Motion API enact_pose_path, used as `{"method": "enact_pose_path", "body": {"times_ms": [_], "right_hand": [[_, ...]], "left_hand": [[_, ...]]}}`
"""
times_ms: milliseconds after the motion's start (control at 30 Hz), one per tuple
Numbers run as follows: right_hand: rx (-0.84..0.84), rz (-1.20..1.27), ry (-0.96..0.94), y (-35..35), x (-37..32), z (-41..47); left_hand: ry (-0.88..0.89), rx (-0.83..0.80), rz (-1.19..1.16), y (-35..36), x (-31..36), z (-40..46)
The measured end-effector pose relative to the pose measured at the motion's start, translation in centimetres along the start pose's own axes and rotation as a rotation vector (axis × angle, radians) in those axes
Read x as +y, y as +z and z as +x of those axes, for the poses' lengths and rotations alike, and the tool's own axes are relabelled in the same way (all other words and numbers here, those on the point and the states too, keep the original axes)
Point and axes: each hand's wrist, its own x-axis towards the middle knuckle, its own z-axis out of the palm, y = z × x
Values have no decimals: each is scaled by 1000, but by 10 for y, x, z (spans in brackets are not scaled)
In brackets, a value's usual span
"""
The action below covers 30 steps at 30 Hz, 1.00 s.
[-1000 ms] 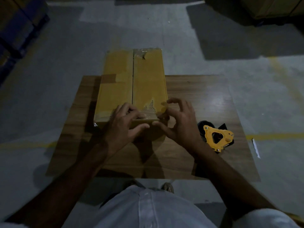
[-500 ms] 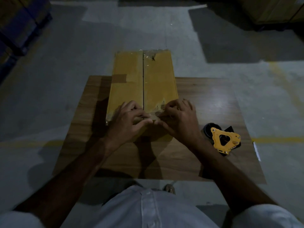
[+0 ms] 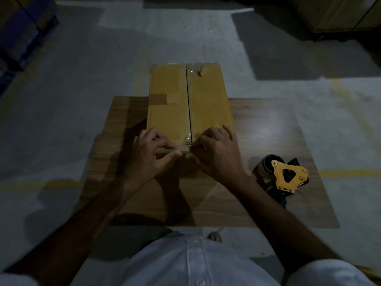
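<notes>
Cardboard box [image 3: 206, 104], long and with its two top flaps shut along a centre seam, lying lengthwise on the wooden board [image 3: 268, 124], with its far end reaching past the board's far edge over the concrete floor [image 3: 103, 69]. Compared with a second ago, we note that the right hand [image 3: 220, 155], then lifted clear with its fingers arched above the near right corner, has come down onto the box. The torn corrugated patch seen there earlier no longer shows. The left hand [image 3: 150, 155] stays at the near left part of the box. Both hands now sit just either side of the seam, nearly touching. We see the left fingers [image 3: 156, 135] bent over the top of the near edge, with the thumb stretched along the near face below, so that the hand grips that edge. The right fingers [image 3: 216, 132] are likewise curled on the top, and the thumb is tucked under on the near face. Between the two hands a strip of clear tape [image 3: 186, 141] glints across the seam. A yellow tape dispenser [image 3: 287, 176] rests on the board to the right of the cardboard box, apart from both hands.
</notes>
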Motion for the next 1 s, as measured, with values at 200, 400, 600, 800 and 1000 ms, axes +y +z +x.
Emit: {"method": "enact_pose_path", "body": {"times_ms": [200, 400, 600, 800, 1000], "right_hand": [[58, 41, 69, 20, -6, -8], [47, 83, 72, 18, -22, 6], [46, 113, 57, 34, -39, 10], [36, 123, 64, 33, -60, 15], [50, 148, 6, 53, -94, 39]], "left_hand": [[107, 9, -71, 6, -11, -6], [30, 84, -85, 0, -18, -10], [-28, 108, -272, 4, -35, -17], [-40, -34, -459, -20, -70, -18], [-144, -44, -494, -18, -73, -22]]}}
